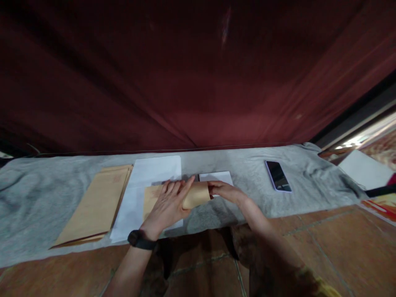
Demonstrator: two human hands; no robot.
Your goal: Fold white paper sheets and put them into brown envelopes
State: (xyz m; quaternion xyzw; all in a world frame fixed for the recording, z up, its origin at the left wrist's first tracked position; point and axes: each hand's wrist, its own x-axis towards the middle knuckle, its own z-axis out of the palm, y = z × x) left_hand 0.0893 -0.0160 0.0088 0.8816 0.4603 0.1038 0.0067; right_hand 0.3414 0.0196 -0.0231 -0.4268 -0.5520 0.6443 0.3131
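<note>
A small brown paper envelope [198, 194] is bent into a curve, its open end toward the right, above white sheets [159, 167] on a grey cloth. My left hand [169, 204], with a dark band on its wrist, lies over the envelope and grips it, fingers across its top. At the open end, my right hand [225, 191] has its fingers curled at the mouth; the fingertips are partly hidden inside. Just behind the right hand is a small stack of white paper [221, 177].
Larger brown envelopes [95, 202] lie stacked at the left. A phone in a purple case [279, 177] rests on the grey cloth [247, 165] at the right. Dark red fabric [198, 82] hangs behind. Tiled floor [328, 243] runs along the cloth's near edge.
</note>
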